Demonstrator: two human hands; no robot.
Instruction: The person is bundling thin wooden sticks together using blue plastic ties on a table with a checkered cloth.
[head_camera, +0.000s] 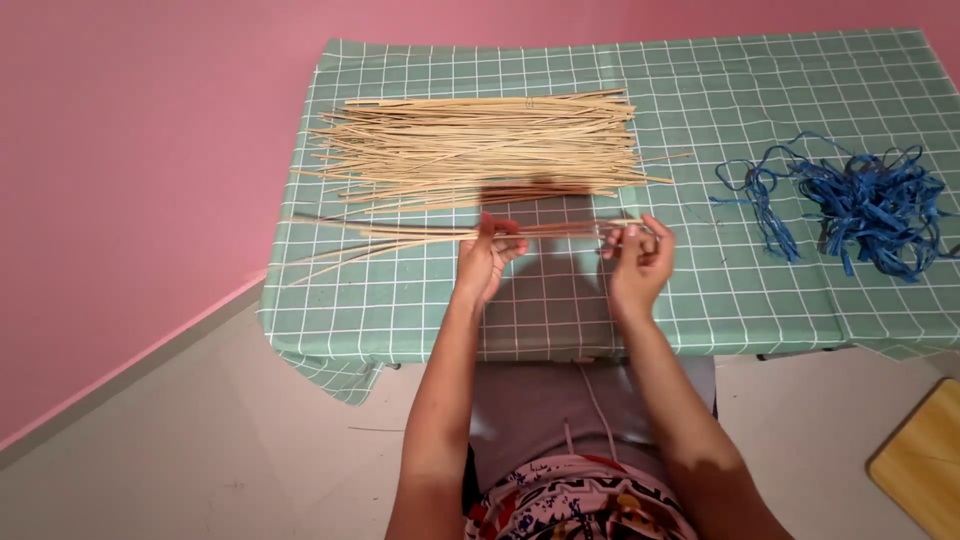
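Note:
My left hand (487, 256) and my right hand (637, 258) both grip a small bundle of thin pale sticks (400, 236) held level just above the table. The bundle's loose ends fan out to the left of my left hand. Beyond my hands lies a big heap of the same long pale sticks (480, 145), spread lengthwise across the table's far half. A tangle of blue cord or ribbon (860, 200) lies at the right, well apart from my right hand.
The table wears a green checked cloth (720, 290) that hangs over the near edge. A pink wall runs behind and to the left. A light floor lies below, with a yellow wooden board (925, 460) at lower right.

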